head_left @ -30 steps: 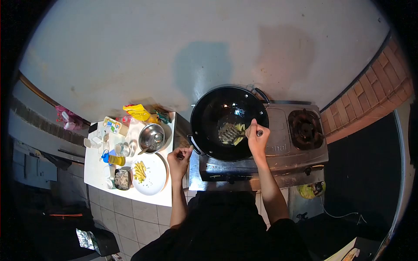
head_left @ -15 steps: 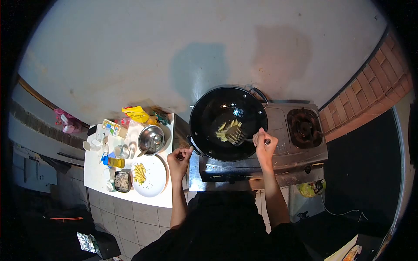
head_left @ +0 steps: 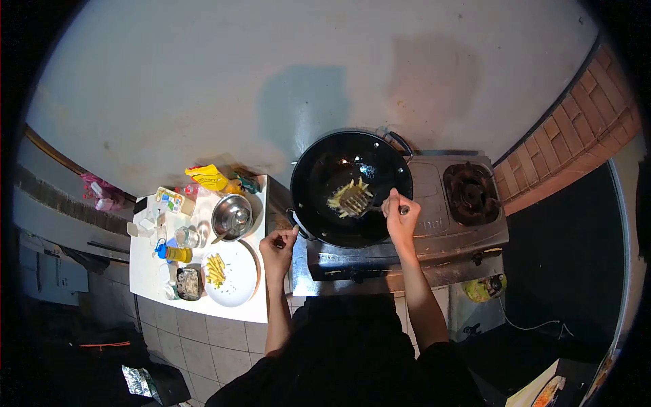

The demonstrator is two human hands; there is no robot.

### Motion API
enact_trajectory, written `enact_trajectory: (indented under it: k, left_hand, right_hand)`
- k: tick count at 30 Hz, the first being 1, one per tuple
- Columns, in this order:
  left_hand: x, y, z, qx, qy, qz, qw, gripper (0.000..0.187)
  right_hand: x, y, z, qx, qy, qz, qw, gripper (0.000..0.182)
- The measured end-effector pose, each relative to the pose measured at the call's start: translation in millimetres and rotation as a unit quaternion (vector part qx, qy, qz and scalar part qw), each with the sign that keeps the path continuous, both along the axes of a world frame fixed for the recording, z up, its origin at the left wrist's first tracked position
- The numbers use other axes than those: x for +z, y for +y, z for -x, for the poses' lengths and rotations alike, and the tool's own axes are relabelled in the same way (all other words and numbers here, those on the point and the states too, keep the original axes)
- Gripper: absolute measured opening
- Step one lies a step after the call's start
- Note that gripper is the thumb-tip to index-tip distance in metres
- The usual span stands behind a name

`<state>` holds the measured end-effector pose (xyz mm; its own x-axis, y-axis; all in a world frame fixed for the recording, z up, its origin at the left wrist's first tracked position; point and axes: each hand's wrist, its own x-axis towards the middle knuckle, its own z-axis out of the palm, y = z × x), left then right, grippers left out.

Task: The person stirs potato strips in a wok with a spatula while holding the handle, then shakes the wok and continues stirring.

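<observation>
My right hand [head_left: 400, 216] is wrapped round the handle of a slotted turner [head_left: 354, 201]. The turner's metal head rests among pale yellow strips of food [head_left: 346, 198], which look like French fries, in a large black wok [head_left: 325, 227]. Beside the wok's left handle [head_left: 298, 228], my left hand [head_left: 277, 249] is closed with its fingers curled. Something dark shows between those fingers, but I cannot make out what it is, nor whether the hand touches the handle.
The wok sits on the left of a metal gas stove [head_left: 430, 183]; a bare burner [head_left: 471, 193] is at right. On the white table [head_left: 152, 285] are a plate [head_left: 241, 288] with yellow strips, a steel bowl [head_left: 232, 217], a blue-capped bottle [head_left: 175, 254] and a yellow bag [head_left: 209, 178].
The turner and my right hand have shifted left and slightly up, and the food in the wok is bunched around the turner's head. My left hand stays beside the wok handle.
</observation>
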<state>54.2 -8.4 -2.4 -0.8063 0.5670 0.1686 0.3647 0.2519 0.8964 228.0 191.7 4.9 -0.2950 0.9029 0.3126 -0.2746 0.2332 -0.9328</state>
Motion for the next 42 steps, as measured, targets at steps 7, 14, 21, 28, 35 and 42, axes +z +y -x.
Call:
enact_trajectory:
  k: [7, 14, 21, 28, 35, 42]
  left_hand:
    - [7.9, -0.9, -2.9, 0.012, -0.032, 0.029, 0.999, 0.023]
    - [11.1, 0.8, -5.4, 0.016, -0.023, 0.030, 0.999, 0.022]
    - [5.1, 1.9, -3.7, 0.018, -0.011, -0.001, 1.000, 0.020]
    - [5.2, 1.4, -3.2, 0.011, -0.006, -0.006, 1.000, 0.018]
    - [3.7, 1.3, -2.6, 0.010, -0.007, -0.007, 1.000, 0.017]
    - [5.0, 0.8, -3.4, 0.014, -0.020, 0.002, 1.000, 0.017]
  right_hand:
    - [16.1, -2.7, -8.6, 0.002, 0.025, -0.014, 1.000, 0.045]
    - [8.9, 0.7, -21.3, 0.023, 0.021, -0.012, 0.999, 0.045]
    - [3.5, -2.1, -11.7, 0.041, -0.013, -0.001, 0.999, 0.043]
    - [5.2, 2.3, -16.1, 0.086, -0.057, -0.013, 0.995, 0.040]
    - [13.2, 2.2, -28.6, 0.220, -0.007, -0.009, 0.975, 0.044]
    - [2.0, 2.9, -22.4, 0.165, 0.090, 0.062, 0.980, 0.051]
